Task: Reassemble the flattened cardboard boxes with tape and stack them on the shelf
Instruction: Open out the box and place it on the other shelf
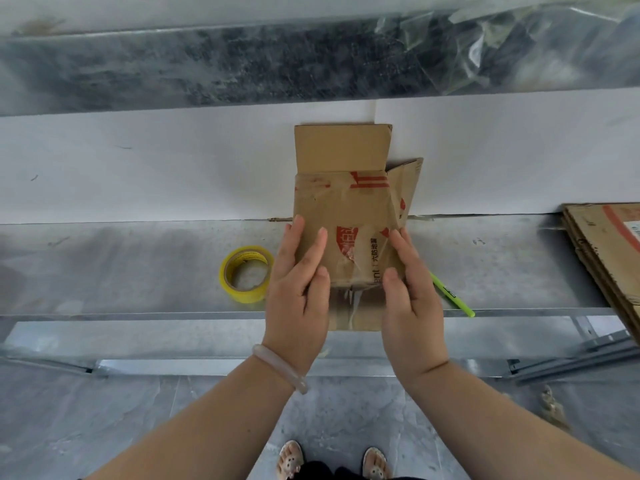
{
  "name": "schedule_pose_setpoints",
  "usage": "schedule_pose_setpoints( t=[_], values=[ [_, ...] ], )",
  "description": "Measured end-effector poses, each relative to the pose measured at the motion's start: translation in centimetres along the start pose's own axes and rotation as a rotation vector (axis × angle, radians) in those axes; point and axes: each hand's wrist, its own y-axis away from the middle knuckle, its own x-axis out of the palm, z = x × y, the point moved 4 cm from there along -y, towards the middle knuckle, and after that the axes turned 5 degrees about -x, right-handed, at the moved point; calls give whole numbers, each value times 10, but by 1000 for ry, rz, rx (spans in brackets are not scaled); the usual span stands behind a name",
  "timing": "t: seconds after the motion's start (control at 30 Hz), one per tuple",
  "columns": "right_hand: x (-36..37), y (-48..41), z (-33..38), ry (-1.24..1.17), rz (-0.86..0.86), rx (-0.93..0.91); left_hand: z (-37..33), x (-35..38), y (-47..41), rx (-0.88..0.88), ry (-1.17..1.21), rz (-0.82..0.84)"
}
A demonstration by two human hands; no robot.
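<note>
A small brown cardboard box [349, 216] with red print and old clear tape lies on the metal shelf [138, 265], its far flap standing open against the white wall. My left hand [301, 289] presses on its left side with straight fingers. My right hand [408, 289] lies along its right side, fingers straight, thumb on the near edge. A yellow roll of tape [246, 274] sits on the shelf just left of my left hand.
A green pen-like tool [450, 295] lies on the shelf to the right of the box. A stack of flattened cardboard boxes [609, 251] leans at the far right. Another shelf [242, 64] runs overhead. Grey tiled floor and my sandalled feet are below.
</note>
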Motion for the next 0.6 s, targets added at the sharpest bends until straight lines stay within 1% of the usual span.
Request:
schedule_pose_setpoints(
  t=[0.1,0.2,0.27,0.33,0.4,0.43,0.53,0.6],
  values=[
    [-4,-1,-4,-58,85,0,0,-4,1,39,71,7],
    [-9,1,-6,-9,200,-66,2,-8,1,64,59,52],
    [-12,3,-6,13,265,-89,1,-12,0,159,-109,135],
    [-18,4,-4,45,330,-63,-4,-18,-6,270,-403,215],
    [-28,5,-3,90,391,-11,-18,-25,-16,340,-690,239],
    [-34,6,-3,124,424,8,-27,-25,-19,383,-795,267],
    [-51,15,-9,307,488,29,-42,-5,-18,551,-976,443],
    [-65,23,-16,369,451,87,-42,7,-15,581,-1006,495]
  ],
)
